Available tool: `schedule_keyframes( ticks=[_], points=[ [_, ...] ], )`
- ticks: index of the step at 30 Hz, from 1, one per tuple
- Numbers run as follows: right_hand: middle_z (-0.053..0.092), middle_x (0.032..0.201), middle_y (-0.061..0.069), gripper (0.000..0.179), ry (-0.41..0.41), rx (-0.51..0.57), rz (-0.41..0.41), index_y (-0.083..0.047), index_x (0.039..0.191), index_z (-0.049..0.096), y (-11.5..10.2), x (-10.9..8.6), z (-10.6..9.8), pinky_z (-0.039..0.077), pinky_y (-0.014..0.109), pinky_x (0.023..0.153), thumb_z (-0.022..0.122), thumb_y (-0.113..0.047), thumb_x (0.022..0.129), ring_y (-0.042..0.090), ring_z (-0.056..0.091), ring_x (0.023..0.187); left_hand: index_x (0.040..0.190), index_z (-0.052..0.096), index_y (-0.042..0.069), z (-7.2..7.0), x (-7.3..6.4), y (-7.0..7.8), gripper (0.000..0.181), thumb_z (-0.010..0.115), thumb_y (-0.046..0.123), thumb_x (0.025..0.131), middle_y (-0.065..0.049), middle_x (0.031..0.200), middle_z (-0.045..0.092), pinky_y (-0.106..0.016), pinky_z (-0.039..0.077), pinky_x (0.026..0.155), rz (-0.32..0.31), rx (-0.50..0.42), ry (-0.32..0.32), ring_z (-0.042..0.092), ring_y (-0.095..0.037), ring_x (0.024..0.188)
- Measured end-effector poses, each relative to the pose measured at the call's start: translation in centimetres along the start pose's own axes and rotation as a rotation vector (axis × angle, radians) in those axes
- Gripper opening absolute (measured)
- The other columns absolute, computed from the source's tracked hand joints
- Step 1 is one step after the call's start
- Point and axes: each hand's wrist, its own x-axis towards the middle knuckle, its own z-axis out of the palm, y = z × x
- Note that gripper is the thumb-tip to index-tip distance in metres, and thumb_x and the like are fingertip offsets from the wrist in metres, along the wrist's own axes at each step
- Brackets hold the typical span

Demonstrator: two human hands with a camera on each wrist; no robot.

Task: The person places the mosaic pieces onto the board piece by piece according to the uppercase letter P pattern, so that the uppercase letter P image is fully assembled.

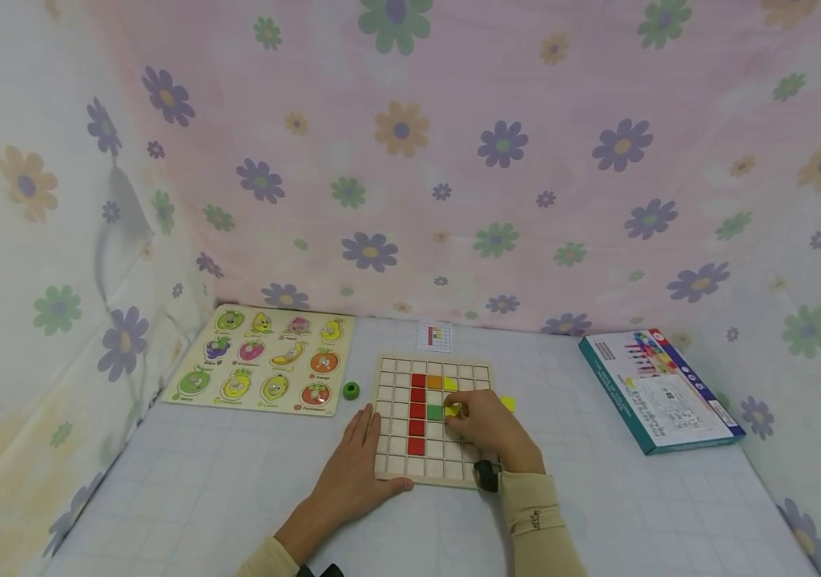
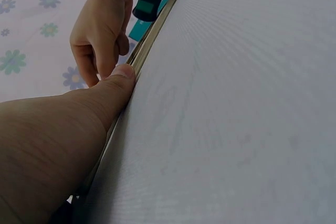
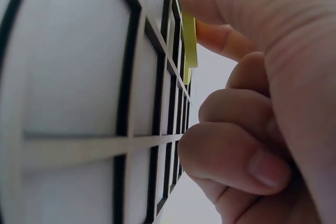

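A wooden grid board (image 1: 435, 467) lies flat on the table, with a column of red square tiles (image 1: 417, 411), an orange tile (image 1: 435, 382), a yellow tile (image 1: 450, 384) and a green tile (image 1: 435, 413) set in its cells. My right hand (image 1: 485, 421) pinches another yellow tile (image 3: 190, 43) between thumb and forefinger, just right of the green one; its other fingers are curled. Whether that tile sits fully in a cell is hidden. At the board's near left corner rests my left hand (image 1: 352, 469), fingers straight along the left edge and thumb (image 2: 118, 82) against the front edge.
Behind the board lies a small pattern card (image 1: 435, 336). A fruit peg puzzle (image 1: 269, 336) is at the left, with a green round piece (image 1: 351, 390) beside it. Past my right hand shows a yellow piece (image 1: 508, 403). A flat teal-edged box (image 1: 662, 393) lies farther right.
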Motion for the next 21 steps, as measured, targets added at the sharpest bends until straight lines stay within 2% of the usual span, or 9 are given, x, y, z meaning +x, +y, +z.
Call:
schedule_keyframes(
  ticks=[7,21],
  points=[
    [0.039,0.058,-0.005,0.019,-0.002,-0.001,0.003,-0.016,0.11,0.077,-0.1,0.09,0.08,0.027,0.025,0.05,0.075,-0.018,0.091,0.011,0.034,0.053,0.16,0.027,0.001,0.0,0.02,-0.02,0.121,0.073,0.075,0.076,-0.018,0.17,0.02,-0.052,0.038,0.119,0.006,0.005,0.003,0.022,-0.037,0.156],
    [0.045,0.059,-0.005,0.021,0.007,0.003,0.038,-0.016,0.11,0.08,-0.15,0.14,0.02,0.03,0.024,0.052,0.078,-0.02,0.09,0.01,0.042,0.058,0.16,0.028,0.001,-0.08,0.0,0.06,0.121,0.074,0.074,0.076,-0.019,0.169,0.02,-0.053,0.039,0.119,0.01,0.0,0.002,0.022,-0.038,0.156]
  ],
)
